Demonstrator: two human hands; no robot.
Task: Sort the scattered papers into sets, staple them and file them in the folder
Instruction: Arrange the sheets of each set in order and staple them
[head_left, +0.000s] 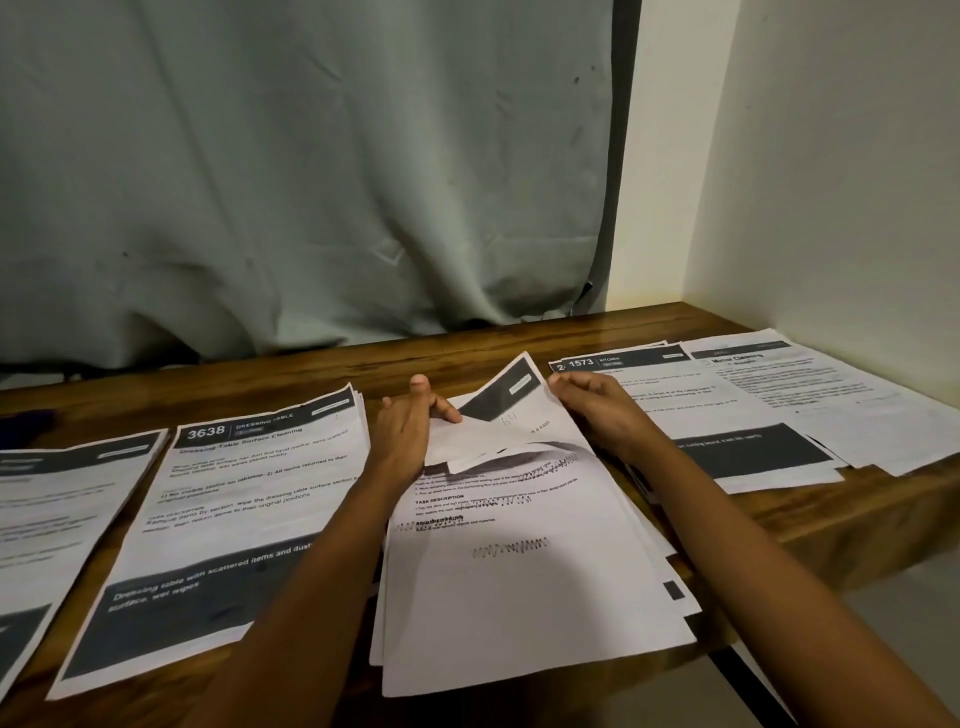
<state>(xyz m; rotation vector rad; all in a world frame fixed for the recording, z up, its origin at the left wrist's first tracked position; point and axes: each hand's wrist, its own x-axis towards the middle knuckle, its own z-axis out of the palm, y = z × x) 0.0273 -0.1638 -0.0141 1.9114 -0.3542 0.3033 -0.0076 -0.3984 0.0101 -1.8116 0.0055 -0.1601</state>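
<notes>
Several stacks of printed papers lie on the wooden table (810, 525). In the middle sits a loose stack (519, 587) with scribbles on its top sheet. My left hand (410, 421) pinches the upper left edge of a sheet (498, 421) that is lifted and curled off this stack. My right hand (602, 410) grips the same sheet at its upper right edge. To the left lies the "3638 Dressing Table" stack (234, 519). At the right is the "1573 Kitchen" stack (727, 441). No stapler or folder shows.
Another stack (47, 519) lies at the far left and a "Mirror Cleaning" stack (831, 400) at the far right by the wall. A grey curtain (311, 182) hangs behind the table. The table's front edge drops off at lower right, with papers overhanging it.
</notes>
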